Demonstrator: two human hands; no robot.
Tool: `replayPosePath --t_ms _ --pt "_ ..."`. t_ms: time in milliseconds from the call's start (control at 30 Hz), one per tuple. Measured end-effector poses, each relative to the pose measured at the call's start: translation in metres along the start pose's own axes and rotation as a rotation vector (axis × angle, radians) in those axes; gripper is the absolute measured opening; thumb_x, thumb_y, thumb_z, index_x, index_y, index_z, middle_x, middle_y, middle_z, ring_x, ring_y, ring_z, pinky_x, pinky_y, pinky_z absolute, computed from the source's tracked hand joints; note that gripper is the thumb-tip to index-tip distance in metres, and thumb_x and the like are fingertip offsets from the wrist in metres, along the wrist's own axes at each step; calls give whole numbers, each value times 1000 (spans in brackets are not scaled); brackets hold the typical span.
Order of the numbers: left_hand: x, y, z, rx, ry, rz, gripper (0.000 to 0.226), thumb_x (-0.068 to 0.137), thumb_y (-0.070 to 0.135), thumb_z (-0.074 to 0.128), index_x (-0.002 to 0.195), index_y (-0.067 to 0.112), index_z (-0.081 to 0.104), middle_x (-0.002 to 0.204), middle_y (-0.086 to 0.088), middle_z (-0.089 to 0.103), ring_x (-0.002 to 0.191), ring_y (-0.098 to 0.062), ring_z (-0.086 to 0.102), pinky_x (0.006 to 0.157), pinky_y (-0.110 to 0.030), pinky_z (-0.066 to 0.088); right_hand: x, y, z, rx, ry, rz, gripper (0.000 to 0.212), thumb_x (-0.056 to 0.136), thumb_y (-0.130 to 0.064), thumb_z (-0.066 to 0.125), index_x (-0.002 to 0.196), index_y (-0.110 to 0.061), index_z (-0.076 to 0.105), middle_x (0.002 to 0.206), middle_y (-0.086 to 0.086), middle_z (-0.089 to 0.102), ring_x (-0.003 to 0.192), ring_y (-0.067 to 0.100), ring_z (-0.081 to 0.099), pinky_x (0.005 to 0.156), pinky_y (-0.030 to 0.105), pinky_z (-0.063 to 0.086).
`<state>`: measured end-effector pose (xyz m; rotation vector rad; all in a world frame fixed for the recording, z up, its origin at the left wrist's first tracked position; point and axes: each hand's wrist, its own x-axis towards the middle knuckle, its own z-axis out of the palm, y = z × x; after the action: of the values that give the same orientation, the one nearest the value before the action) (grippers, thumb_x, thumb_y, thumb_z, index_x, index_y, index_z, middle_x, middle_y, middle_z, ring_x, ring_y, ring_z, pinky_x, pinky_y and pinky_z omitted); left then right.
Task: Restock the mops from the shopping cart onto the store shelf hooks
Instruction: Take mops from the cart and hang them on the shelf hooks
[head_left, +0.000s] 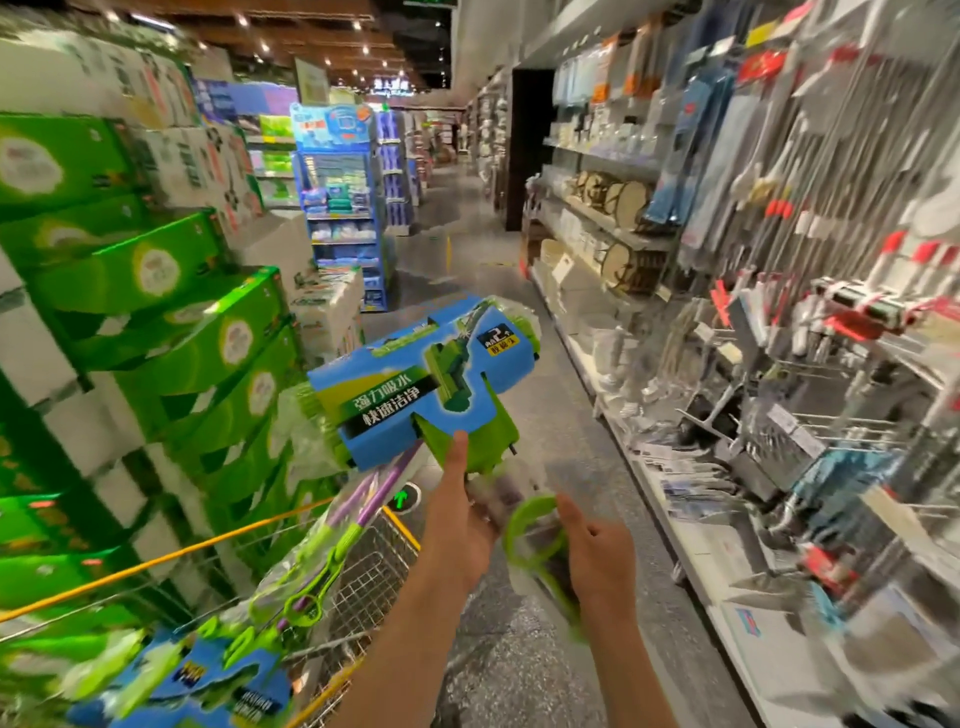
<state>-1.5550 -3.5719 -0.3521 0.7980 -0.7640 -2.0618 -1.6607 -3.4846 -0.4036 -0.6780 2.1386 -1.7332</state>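
Two bare hands hold one packaged mop (423, 376) above a supermarket aisle, its blue-and-green card sleeve uppermost and its green sponge head tilted toward the stacked goods on the left. The left hand (460, 525) grips the plastic-wrapped shaft just below the head, index finger stretched up against the green bracket. The right hand (597, 551) curls round the shaft lower down, beside the mop's green lever loop (535, 535). At least two more mops (311, 587) lie in the wire shopping cart (374, 571) at lower left, purple shafts slanting up over its yellow-edged rim and blue sleeves bunched at the bottom corner; blur prevents a surer count. Green cartons (156, 270) rise in stacks beside the cart. On the right, the store shelf (810, 322) carries many hanging long-handled tools, several with red grips, above bare wire hooks (841, 431) that jut toward the aisle. The held mop is well apart from those hooks.
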Motion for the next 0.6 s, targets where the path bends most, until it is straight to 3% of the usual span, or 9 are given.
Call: replayPosePath --t_ms 100,167,333,467,533,600 --pt "11 6 -8 -19 -11 30 52 83 48 67 122 14 68 90 -8 75 69 -20 68 71 -40 59 -8 3 8 22 64 28 61 90 -36 69 42 -24 34 36 -10 25 39 8 24 47 28 24" --pt "17 10 -12 2 -19 46 32 91 39 65 115 17 68 81 -3 75 56 -14 65 62 -35 57 -12 3 12 44 90 47 60 91 -38 68 43 -23 35 36 -11 26 40 10 25 49 28 25" --pt "28 15 -9 60 4 3 15 94 19 67 107 12 69 78 -2 76 61 -16 68 66 -38 53 -28 2 17 122 190 73 59 89 -39 67 44 -21 35 38 -12 27 39 7 25 50 28 24" --pt "25 5 -3 77 -76 6 14 95 12 65 105 2 68 77 -9 75 62 -27 67 80 -53 52 -45 3 11 147 266 66 54 80 -58 56 47 -18 38 43 -8 31 43 10 29 48 28 26" --pt "21 -2 -1 84 -112 -3 22 94 11 66 111 -3 67 80 -11 74 64 -27 66 73 -46 56 -53 5 3 140 261 93 56 88 -52 56 46 -16 45 40 -11 38 40 6 35 45 26 30" --pt "18 -11 1 85 -161 -28 26 93 9 67 115 -4 67 84 -12 73 65 -25 67 62 -37 60 -60 11 -8 125 246 110 53 97 -39 59 52 -12 61 48 -7 51 51 9 48 50 23 39"
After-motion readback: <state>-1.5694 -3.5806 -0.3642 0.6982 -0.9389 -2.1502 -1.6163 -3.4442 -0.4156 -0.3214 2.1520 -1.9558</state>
